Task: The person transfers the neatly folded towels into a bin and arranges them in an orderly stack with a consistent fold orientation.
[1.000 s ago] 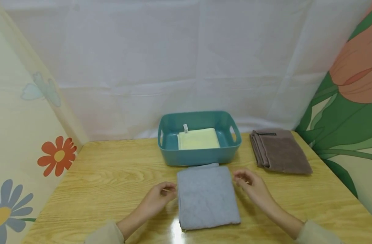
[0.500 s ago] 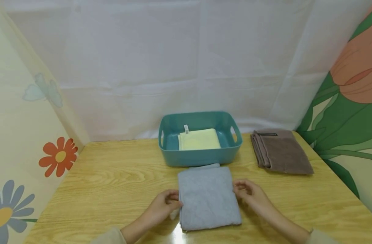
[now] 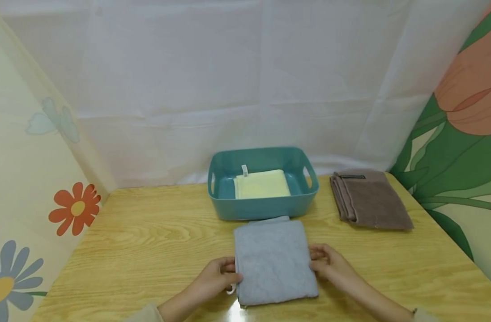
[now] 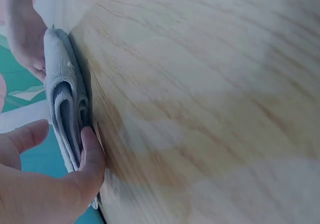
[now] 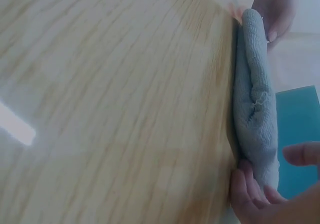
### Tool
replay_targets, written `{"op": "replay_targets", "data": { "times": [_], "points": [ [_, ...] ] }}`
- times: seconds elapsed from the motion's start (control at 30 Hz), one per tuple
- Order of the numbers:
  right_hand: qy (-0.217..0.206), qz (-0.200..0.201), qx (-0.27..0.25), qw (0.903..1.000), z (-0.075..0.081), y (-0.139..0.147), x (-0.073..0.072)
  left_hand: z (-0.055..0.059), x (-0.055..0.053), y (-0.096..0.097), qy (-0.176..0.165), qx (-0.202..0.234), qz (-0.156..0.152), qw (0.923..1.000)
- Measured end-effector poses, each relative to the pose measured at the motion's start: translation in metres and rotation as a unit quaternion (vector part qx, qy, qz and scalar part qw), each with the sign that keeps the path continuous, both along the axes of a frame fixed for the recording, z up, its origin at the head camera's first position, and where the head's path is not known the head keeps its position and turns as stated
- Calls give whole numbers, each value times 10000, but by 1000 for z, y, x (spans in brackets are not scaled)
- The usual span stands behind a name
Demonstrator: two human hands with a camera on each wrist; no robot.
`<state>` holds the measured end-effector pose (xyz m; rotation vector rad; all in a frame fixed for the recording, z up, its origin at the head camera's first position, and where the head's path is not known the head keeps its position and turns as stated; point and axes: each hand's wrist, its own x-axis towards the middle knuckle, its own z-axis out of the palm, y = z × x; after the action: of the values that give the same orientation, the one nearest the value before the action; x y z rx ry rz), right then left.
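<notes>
A folded grey towel lies flat on the table before the basket. At its left edge is my left hand; the left wrist view shows fingers against the towel's lower side and the thumb held apart above it. My right hand is at the opposite edge. In the right wrist view its fingers reach against the underside of the towel, with the thumb raised off the cloth. Some fingertips are hidden beneath the fabric.
A teal basket stands behind the grey towel, with a folded pale yellow cloth inside. A folded brown towel lies right of it on the wooden table. A white sheet hangs behind.
Both hands have slid toward the front along the grey towel's sides and moved in against its edges. The left thumb now overlaps the left edge. The towel has stayed in place.
</notes>
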<state>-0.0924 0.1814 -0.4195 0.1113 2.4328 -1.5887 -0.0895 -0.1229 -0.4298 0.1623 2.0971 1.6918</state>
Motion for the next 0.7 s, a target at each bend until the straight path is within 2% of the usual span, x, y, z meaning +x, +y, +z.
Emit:
{"op": "replay_targets", "data": {
  "times": [0.27,0.47,0.7],
  "points": [
    [-109,370,-44,9992,-3,-1,1,2,0,6,-210,95,-64,9997],
    [-483,260,-110,9984,-3,-6,-2,0,-3,10,-256,191,-59,9995],
    [-651,197,-39,9977,-1,-8,-4,2,-5,15,-318,162,-45,9994]
  ]
}}
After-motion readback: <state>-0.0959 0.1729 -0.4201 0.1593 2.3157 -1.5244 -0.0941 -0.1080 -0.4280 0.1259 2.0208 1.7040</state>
